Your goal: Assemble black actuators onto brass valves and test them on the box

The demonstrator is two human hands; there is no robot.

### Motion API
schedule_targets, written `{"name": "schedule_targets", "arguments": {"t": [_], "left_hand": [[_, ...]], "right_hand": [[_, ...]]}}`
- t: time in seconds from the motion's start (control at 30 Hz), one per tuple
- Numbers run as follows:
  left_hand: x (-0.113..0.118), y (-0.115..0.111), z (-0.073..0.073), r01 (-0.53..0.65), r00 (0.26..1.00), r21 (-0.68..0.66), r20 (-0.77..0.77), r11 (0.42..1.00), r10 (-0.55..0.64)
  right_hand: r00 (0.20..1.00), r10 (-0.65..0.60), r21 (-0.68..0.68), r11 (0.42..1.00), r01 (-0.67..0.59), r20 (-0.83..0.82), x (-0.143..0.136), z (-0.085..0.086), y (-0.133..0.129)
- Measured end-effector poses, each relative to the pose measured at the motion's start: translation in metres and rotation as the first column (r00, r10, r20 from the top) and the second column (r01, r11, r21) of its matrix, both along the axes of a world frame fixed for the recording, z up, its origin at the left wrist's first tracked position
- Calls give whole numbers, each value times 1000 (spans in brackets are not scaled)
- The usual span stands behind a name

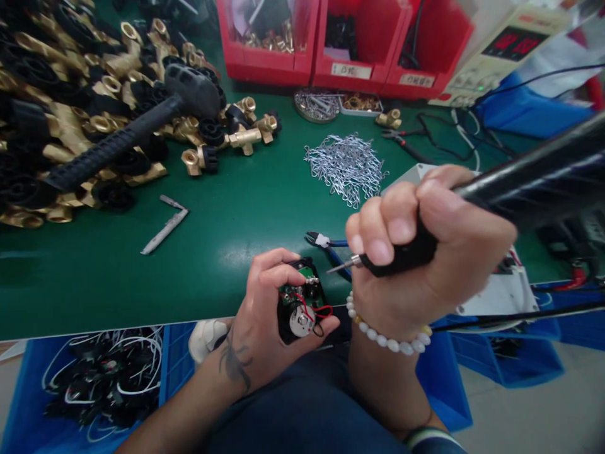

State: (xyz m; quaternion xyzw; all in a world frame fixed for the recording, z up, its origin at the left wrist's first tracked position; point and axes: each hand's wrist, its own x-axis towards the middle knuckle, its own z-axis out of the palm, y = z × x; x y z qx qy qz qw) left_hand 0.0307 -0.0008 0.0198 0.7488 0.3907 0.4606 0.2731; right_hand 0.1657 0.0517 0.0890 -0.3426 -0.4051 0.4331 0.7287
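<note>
My left hand (265, 309) is closed around a small black housing at the table's front edge. Inside the housing are a green circuit board (308, 275), a round silver motor (301, 320) and red and black wires. Small shiny metal pieces show by my left index fingertip; I cannot make out exactly what they are. My right hand (425, 246) grips a black electric screwdriver (534, 176), which slants down to the left. Its thin bit (341, 265) points at the housing from the right, apart from it. Behind the bit lie blue-handled side cutters (323, 241), partly hidden by my right hand.
Brass valve fittings (61, 126) are heaped left, a black mallet (127, 135) on top. Metal clips (347, 167) lie mid-table, with a grey folding tool (166, 228) to the left. Red bins (269, 69) and a power supply (501, 50) stand behind. Below is a blue crate (167, 362).
</note>
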Motion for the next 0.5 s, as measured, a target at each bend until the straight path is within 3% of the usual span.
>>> {"name": "schedule_targets", "arguments": {"t": [0.1, 0.23, 0.5], "left_hand": [[1, 0, 3, 16, 999, 23, -42, 1000, -15], [2, 1, 6, 35, 996, 39, -86, 999, -32], [1, 3, 7, 56, 994, 36, -97, 998, -52]], "right_hand": [[994, 57, -42, 997, -61, -92, 0, -4, 4], [984, 153, -124, 979, -164, -93, -4, -13, 5], [955, 252, -172, 945, -277, -153, -3, -9, 4]]}}
